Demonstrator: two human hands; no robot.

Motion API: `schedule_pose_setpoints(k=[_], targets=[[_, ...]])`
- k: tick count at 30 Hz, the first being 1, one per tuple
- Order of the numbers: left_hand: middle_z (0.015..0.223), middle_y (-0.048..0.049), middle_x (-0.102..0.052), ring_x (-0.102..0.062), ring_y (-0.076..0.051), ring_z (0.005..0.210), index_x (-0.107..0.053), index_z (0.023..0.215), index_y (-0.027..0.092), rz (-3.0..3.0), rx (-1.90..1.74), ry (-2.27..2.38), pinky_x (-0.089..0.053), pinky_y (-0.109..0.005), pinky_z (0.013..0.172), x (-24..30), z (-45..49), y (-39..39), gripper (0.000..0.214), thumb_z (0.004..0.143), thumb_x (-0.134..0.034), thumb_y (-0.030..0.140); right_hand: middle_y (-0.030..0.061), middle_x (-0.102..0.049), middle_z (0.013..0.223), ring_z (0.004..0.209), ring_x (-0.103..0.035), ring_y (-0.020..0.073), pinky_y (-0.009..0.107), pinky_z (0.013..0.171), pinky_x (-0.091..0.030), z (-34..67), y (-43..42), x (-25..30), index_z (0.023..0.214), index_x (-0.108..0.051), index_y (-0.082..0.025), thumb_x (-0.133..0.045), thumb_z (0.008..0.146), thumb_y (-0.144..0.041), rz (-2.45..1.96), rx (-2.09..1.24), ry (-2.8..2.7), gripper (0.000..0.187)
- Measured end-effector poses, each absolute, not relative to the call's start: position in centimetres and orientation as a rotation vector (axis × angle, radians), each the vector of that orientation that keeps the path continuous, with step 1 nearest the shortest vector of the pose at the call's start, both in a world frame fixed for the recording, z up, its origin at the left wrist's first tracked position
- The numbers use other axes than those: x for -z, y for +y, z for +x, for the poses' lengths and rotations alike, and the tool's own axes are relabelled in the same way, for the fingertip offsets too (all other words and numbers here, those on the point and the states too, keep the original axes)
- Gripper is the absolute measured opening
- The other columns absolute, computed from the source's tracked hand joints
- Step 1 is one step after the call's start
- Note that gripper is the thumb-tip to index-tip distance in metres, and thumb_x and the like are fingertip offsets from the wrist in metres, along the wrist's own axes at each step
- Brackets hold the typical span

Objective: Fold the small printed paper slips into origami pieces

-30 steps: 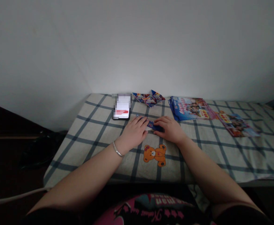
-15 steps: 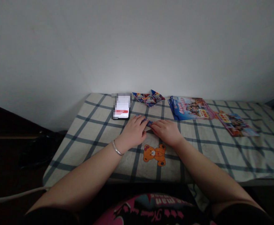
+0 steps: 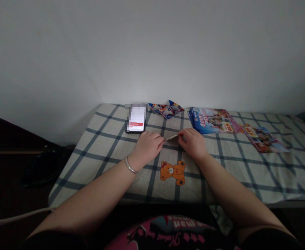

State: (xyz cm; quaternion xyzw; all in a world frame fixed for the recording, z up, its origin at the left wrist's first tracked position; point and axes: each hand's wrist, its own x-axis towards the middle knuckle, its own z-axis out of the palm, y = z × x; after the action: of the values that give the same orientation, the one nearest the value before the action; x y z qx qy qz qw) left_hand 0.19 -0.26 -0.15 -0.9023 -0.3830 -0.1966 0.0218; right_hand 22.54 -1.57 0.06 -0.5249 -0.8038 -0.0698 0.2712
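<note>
Between my two hands a small folded piece of paper shows a thin, pale edge. My left hand, with a silver bangle on its wrist, pinches the paper's left end. The right end is pinched by the fingers of my right hand. Most of the paper is hidden by my fingers. Just beyond it lies a folded paper shape with printed blue, red and white triangular faces and a pointed top at its right side.
A phone with a lit screen lies at the back left. Printed flyers are stacked at the right, with another flyer beside them. A checked cloth with a printed bear covers the table, which meets the wall.
The paper has gone from lying flat, blue side showing, to a pale edge held between my hands. My right hand has shifted slightly to the right.
</note>
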Motion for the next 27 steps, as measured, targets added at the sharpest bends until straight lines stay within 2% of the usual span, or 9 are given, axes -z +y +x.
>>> schedule_pose_setpoints(k=[4, 6, 9, 12, 15, 18, 23, 27], targets=[[0.09, -0.006, -0.067, -0.064, -0.02, 0.083, -0.062, 0.103, 0.016, -2.848, 0.691, -1.291, -0.05, -0.033, 0.073, 0.4, 0.6, -0.5, 0.014, 0.096, -0.05, 0.02, 0.007, -0.069, 0.1, 0.095, -0.059, 0.0265, 0.041, 0.083, -0.046, 22.3, -1.6, 0.0, 0.089, -0.067, -0.025, -0.062, 0.087, -0.022, -1.442, 0.335, -2.021, 0.006], [0.093, -0.0066, -0.068, -0.065, -0.02, 0.081, -0.055, 0.114, 0.015, -2.83, 0.755, -1.394, -0.051, -0.033, 0.071, 0.5, 0.7, -0.7, 0.02, 0.095, -0.052, 0.018, 0.0066, -0.069, 0.097, 0.094, -0.058, 0.0266, 0.042, 0.083, -0.044, 22.0, -1.7, 0.0, 0.087, -0.067, -0.025, -0.063, 0.089, -0.026, -1.462, 0.357, -2.007, 0.005], [0.093, -0.0062, -0.069, -0.066, -0.019, 0.077, -0.048, 0.124, 0.014, -2.819, 0.821, -1.488, -0.052, -0.032, 0.069, 0.5, 0.8, -0.9, 0.031, 0.094, -0.055, 0.017, 0.0048, -0.07, 0.09, 0.09, -0.06, 0.0246, 0.039, 0.08, -0.045, 21.5, -1.8, 0.2, 0.086, -0.067, -0.025, -0.062, 0.091, -0.027, -1.393, 0.196, -2.185, 0.007], [0.094, -0.0042, -0.07, -0.067, -0.019, 0.078, -0.052, 0.121, 0.018, -2.863, 0.822, -1.467, -0.052, -0.031, 0.069, 0.3, 0.8, -0.9, 0.026, 0.095, -0.054, 0.02, 0.0053, -0.072, 0.097, 0.093, -0.063, 0.0241, 0.038, 0.082, -0.049, 21.3, -1.6, 0.5, 0.094, -0.068, -0.024, -0.06, 0.092, -0.026, -1.31, 0.016, -2.265, 0.008], [0.092, -0.0022, -0.071, -0.068, -0.019, 0.08, -0.062, 0.108, 0.022, -2.891, 0.797, -1.439, -0.052, -0.031, 0.068, 0.1, 0.7, -0.8, 0.015, 0.096, -0.052, 0.023, 0.0062, -0.072, 0.108, 0.101, -0.065, 0.0228, 0.038, 0.089, -0.051, 21.5, -1.1, 0.8, 0.103, -0.067, -0.023, -0.06, 0.09, -0.022, -1.241, -0.131, -2.251, 0.014], [0.095, -0.003, -0.073, -0.069, -0.019, 0.083, -0.068, 0.101, 0.021, -2.91, 0.834, -1.389, -0.054, -0.032, 0.071, 0.0, 0.6, -0.8, 0.018, 0.095, -0.051, 0.023, 0.0073, -0.071, 0.112, 0.104, -0.066, 0.0232, 0.04, 0.094, -0.052, 21.7, -0.8, 1.0, 0.107, -0.067, -0.022, -0.064, 0.088, -0.022, -1.199, -0.21, -2.246, 0.019], [0.102, -0.0046, -0.075, -0.07, -0.021, 0.092, -0.071, 0.107, 0.018, -3.019, 0.885, -1.243, -0.055, -0.037, 0.084, -0.1, 0.4, -0.9, 0.032, 0.086, -0.048, 0.01, 0.0101, -0.07, 0.117, 0.109, -0.065, 0.0259, 0.044, 0.097, -0.05, 21.7, -1.0, 0.7, 0.116, -0.063, -0.021, -0.066, 0.088, -0.038, -1.066, -0.308, -2.344, 0.033], [0.101, -0.0063, -0.075, -0.07, -0.023, 0.091, -0.072, 0.107, 0.016, -3.018, 0.872, -1.22, -0.056, -0.04, 0.086, 0.2, 0.4, -0.7, 0.033, 0.083, -0.05, 0.009, 0.0111, -0.07, 0.116, 0.108, -0.065, 0.0285, 0.045, 0.095, -0.05, 21.7, -1.2, 0.4, 0.119, -0.06, -0.021, -0.076, 0.076, -0.053, -1.02, -0.318, -2.379, 0.056]])
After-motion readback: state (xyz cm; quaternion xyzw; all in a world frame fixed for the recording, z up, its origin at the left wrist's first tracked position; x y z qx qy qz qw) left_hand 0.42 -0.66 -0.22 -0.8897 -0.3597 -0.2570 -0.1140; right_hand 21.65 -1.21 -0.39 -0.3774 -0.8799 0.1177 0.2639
